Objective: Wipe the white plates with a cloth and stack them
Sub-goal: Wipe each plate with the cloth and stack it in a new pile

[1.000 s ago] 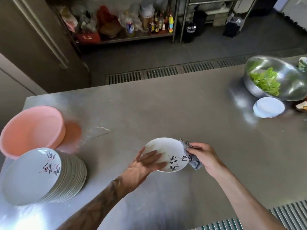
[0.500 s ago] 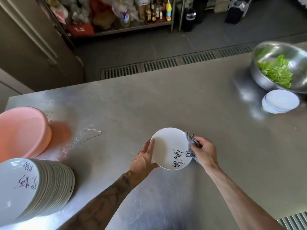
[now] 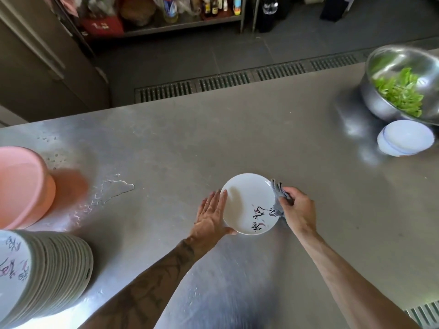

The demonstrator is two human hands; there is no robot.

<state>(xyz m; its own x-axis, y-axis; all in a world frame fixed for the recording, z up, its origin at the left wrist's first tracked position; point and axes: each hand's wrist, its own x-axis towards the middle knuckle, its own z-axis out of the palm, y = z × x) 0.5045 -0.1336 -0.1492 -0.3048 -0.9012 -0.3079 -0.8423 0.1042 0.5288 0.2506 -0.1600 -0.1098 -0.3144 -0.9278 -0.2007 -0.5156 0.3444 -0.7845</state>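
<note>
A white plate (image 3: pixel 245 203) with dark brush lettering is held above the steel table (image 3: pixel 213 138), near its middle. My left hand (image 3: pixel 211 216) supports the plate's left rim with flat fingers and the thumb under the near edge. My right hand (image 3: pixel 297 210) is closed on a grey cloth (image 3: pixel 278 198) pressed against the plate's right rim. A tall tilted stack of the same lettered plates (image 3: pixel 45 276) stands at the near left corner.
A pink plastic basin (image 3: pixel 21 186) sits at the left edge beside a water puddle (image 3: pixel 107 191). At the far right stand a steel bowl of green leaves (image 3: pixel 401 86) and a small stack of plain white plates (image 3: pixel 406 137). Shelves and a floor drain lie beyond the table.
My left hand slid off the plate's face to its left rim. The cloth in my right hand stays at the right rim. The camera turned left and down.
</note>
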